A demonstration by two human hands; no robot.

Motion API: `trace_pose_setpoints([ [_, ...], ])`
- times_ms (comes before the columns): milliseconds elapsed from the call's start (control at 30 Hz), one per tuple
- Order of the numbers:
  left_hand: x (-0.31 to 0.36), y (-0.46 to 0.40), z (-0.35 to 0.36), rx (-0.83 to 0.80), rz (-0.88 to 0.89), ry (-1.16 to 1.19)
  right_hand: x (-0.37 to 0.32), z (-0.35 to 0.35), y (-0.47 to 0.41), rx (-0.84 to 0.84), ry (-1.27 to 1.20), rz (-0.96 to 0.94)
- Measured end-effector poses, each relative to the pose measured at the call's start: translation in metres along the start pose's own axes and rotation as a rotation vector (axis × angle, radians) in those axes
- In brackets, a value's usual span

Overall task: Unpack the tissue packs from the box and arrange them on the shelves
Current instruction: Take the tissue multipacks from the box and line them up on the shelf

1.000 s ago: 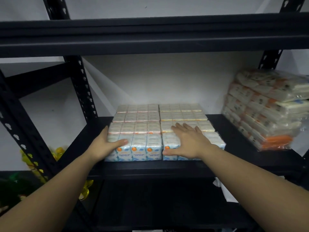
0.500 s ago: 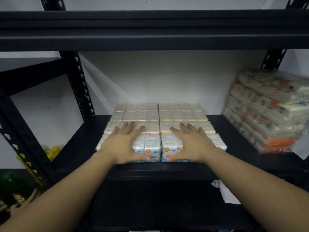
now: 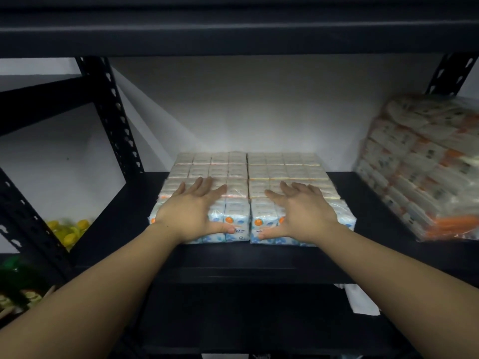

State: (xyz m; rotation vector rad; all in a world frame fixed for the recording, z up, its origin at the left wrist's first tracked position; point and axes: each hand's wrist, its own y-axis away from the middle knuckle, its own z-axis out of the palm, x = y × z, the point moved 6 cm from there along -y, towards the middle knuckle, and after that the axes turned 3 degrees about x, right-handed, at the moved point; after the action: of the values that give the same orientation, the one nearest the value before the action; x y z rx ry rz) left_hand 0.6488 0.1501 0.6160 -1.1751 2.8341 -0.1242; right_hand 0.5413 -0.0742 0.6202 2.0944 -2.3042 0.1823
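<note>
Two blocks of wrapped tissue packs sit side by side on the black shelf board. The left block and the right block touch along the middle. White-and-blue fronts with orange dots face me. My left hand lies flat on the front top of the left block, fingers spread, thumb across its front face. My right hand lies the same way on the right block, thumb on the front. The box is not in view.
A tall stack of orange-and-white tissue bundles in clear wrap fills the shelf's right end. Perforated black uprights stand at the left. Yellow-capped bottles sit beyond the frame, lower left. The upper shelf beam hangs overhead.
My left hand went from the left block's outer side onto its top. Both hands now rest flat on the front packs, and the blocks sit slightly deeper on the shelf.
</note>
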Motion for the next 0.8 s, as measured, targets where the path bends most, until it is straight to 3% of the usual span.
trace_pose_setpoints([
  [367,-0.004,0.026,-0.008,0.038,-0.006,0.162,-0.01,-0.004,0.018,-0.004,-0.107,0.026],
  [533,-0.038,0.043,-0.024,0.082,-0.135,0.212,-0.04,-0.015,0.016,0.061,-0.188,-0.05],
  [633,-0.068,0.053,-0.018,0.067,-0.25,0.377,-0.059,-0.013,0.009,0.047,-0.245,-0.072],
  [800,-0.064,0.06,-0.007,0.145,-0.248,0.777,-0.066,-0.003,0.001,0.019,-0.159,-0.091],
])
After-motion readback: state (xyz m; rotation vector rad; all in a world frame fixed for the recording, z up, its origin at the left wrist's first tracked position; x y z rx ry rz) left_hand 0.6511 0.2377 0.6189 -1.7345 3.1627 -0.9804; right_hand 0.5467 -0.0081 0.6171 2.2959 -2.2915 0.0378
